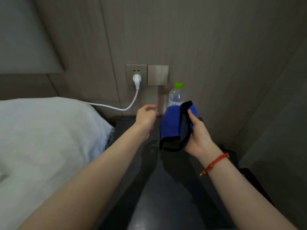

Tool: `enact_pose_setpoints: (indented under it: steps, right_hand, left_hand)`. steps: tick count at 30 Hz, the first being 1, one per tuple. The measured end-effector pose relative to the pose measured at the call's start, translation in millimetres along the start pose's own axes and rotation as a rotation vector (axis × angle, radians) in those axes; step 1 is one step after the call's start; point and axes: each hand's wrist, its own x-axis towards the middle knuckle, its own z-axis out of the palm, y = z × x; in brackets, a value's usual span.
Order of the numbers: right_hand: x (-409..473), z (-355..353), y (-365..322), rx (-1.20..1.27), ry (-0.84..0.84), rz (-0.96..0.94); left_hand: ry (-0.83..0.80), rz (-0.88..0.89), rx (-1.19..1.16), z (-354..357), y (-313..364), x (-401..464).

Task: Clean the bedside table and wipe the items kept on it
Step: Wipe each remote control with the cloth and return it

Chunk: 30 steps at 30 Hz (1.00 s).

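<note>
Over the dark bedside table [166, 188], both arms reached toward the wall. Right hand [198, 135] gripped a folded blue cloth [172, 125] with black edging, thumb curled across its top edge, fingers underneath; cloth was held just above the tabletop. Left hand [146, 117] hung beside the cloth, fingers loosely curled, holding nothing; blurred, so couldn't tell whether it touched anything. Red string bracelet [214, 164] sat on the right wrist.

Clear water bottle [176, 96] with a green cap stood upright at the back of the table against the wall, its lower half hidden behind the cloth. Table surface was glossy, with faint smears.

White plug [137, 79] sat in the wall socket [136, 74], light switch panel [157, 75] just to its right. White cable [126, 107] ran down and left toward the bed. White pillow [41, 138] lay left of the table, touching its edge.
</note>
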Motion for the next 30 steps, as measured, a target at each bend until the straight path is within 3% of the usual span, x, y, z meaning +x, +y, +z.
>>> enact_pose_setpoints:
  steps: [8, 13, 16, 23, 30]
  right_hand:
    - [-33.9, 60.8, 77.6, -0.002, -0.124, 0.115]
    - [-45.2, 97.4, 107.7, -0.005, -0.173, 0.104]
    - [-50.0, 114.0, 115.0, -0.018, -0.218, 0.078]
    - [-56.2, 140.7, 128.9, -0.092, -0.270, 0.064]
    - [-58.7, 145.0, 134.7, -0.067, -0.344, 0.028]
  left_hand:
    - [0.085, 0.182, 0.208, -97.2, -8.2, -79.6]
    - [0.512, 0.216, 0.551, -185.6, -7.1, -107.5]
    - [0.669, 0.106, 0.813, -235.3, -10.2, -118.0]
    - [0.671, -0.206, 1.200, -287.0, -37.4, -103.8]
    - [0.744, -0.244, 1.182, -282.3, -59.7, -97.1]
